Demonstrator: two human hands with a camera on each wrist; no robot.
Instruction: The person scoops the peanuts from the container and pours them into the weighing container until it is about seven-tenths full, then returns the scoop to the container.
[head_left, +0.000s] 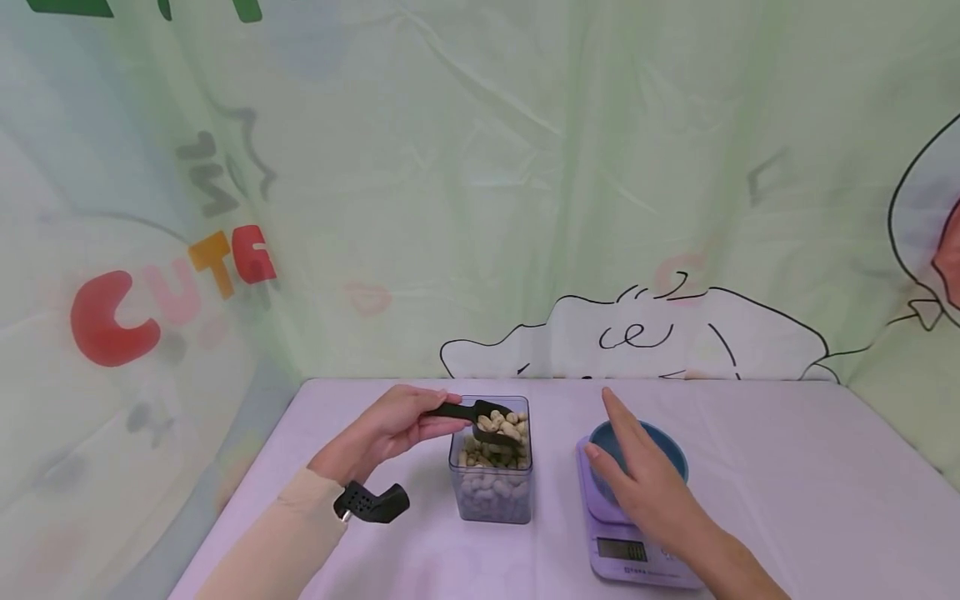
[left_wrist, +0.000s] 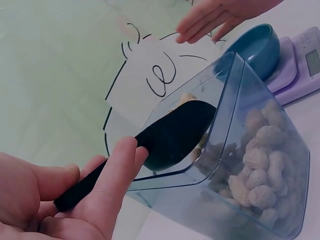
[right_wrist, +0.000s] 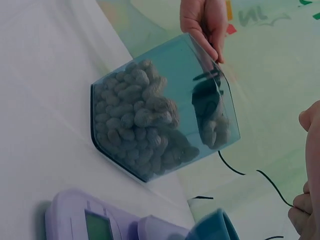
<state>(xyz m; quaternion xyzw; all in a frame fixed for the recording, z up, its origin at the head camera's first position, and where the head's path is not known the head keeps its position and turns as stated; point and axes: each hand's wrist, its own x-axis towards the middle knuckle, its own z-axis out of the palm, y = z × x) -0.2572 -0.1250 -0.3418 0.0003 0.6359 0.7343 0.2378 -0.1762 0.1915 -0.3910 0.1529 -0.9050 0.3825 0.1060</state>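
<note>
My left hand [head_left: 401,421] grips the handle of a black scoop [left_wrist: 175,135], which carries several peanuts [head_left: 501,425] at the mouth of a clear plastic container [head_left: 491,500]. More unshelled peanuts [right_wrist: 132,115] fill the lower part of that container. My right hand [head_left: 656,492] hovers with straight fingers over a blue bowl [head_left: 667,437] and holds nothing. The bowl sits on a purple kitchen scale [head_left: 600,554], whose display [head_left: 621,549] faces me. In the head view my right hand hides part of the bowl and scale.
A white cloth covers the table [head_left: 780,467]. Behind it hangs a pale green printed curtain [head_left: 480,208] with letters and line drawings, which also closes off the left side. The container stands left of the scale, with a gap between them.
</note>
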